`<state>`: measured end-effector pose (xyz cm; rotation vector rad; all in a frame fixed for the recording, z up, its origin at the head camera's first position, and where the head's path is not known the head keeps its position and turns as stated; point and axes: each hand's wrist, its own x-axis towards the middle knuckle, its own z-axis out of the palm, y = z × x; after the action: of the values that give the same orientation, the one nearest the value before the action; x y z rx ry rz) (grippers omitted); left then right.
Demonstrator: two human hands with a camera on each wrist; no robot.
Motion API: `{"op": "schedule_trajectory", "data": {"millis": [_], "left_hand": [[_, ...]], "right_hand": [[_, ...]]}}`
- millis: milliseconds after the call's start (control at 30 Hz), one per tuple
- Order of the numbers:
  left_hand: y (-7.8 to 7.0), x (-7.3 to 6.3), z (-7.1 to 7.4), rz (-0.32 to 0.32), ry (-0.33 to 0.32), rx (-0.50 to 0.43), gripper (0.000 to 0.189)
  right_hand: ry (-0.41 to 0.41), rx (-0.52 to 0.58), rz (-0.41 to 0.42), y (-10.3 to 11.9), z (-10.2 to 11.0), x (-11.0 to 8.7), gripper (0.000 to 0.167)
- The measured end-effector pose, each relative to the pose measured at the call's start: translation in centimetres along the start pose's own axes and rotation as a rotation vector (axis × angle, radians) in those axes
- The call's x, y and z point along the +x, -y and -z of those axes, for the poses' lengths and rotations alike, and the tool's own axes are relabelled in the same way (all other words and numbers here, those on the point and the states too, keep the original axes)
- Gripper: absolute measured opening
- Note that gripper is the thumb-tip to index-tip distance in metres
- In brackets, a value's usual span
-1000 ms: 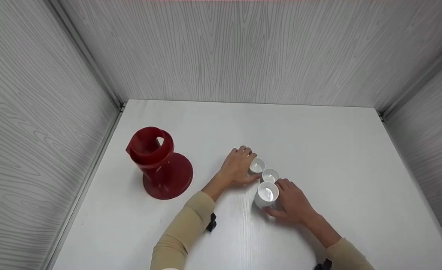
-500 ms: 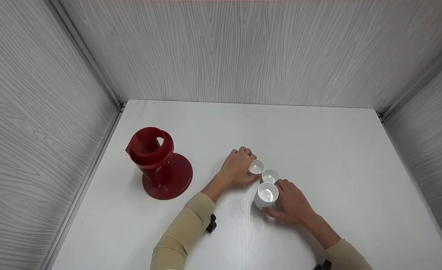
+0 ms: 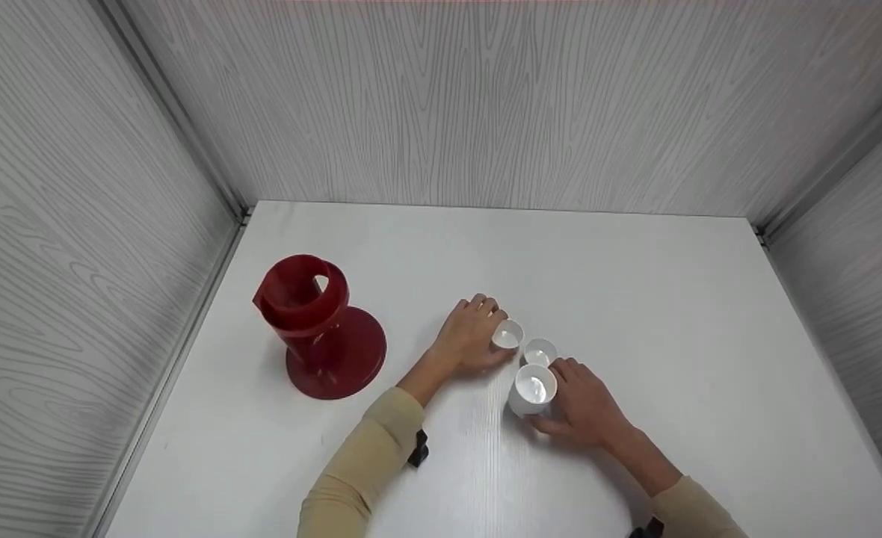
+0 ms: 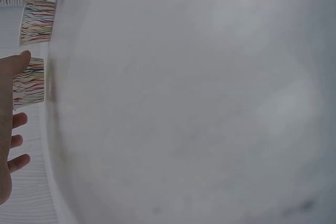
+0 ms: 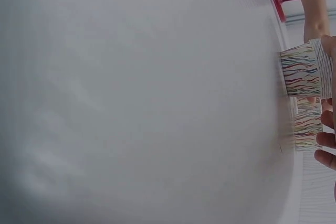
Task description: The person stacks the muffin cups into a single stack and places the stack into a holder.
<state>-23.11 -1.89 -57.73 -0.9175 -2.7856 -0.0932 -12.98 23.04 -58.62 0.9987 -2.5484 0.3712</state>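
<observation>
Three white-rimmed paper items stand upright, close together on the table. My left hand point(image 3: 469, 335) grips the farthest paper cup point(image 3: 507, 336), thumb on its near side and fingers around the far side. In the left wrist view this cup point(image 4: 30, 85) shows wavy coloured lines. The middle paper cup point(image 3: 540, 350) stands apart from it, untouched by the left hand. Nearest me is a stack of paper cups point(image 3: 529, 396), held between thumb and fingers by my right hand point(image 3: 584, 405). Several layered rims show on the stack point(image 5: 300, 73) in the right wrist view.
A glossy red stand point(image 3: 336, 355) with a round base and a wide curled tube on top is at the left of the white table point(image 3: 635, 299). Grey wood-grain panels point(image 3: 448, 104) enclose the table at the back and both sides.
My left hand has slid its cup a little to the left and toward me, widening the gap from the middle cup. The right hand and its stack stay put.
</observation>
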Motion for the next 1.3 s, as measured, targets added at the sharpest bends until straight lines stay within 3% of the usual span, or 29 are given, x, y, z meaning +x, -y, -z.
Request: {"op": "schedule_trajectory", "data": {"millis": [567,1300], "left_hand": [[-0.1,-0.7,0.6,-0.023,-0.022,0.057,0.062],[0.0,-2.0,2.2,-0.043,-0.042,0.047,0.060]], "right_hand": [[0.018,0.055,-0.033,0.1,0.1,-0.2,0.069],[-0.012,0.053,-0.021,0.2,0.0,0.0,0.070]]}}
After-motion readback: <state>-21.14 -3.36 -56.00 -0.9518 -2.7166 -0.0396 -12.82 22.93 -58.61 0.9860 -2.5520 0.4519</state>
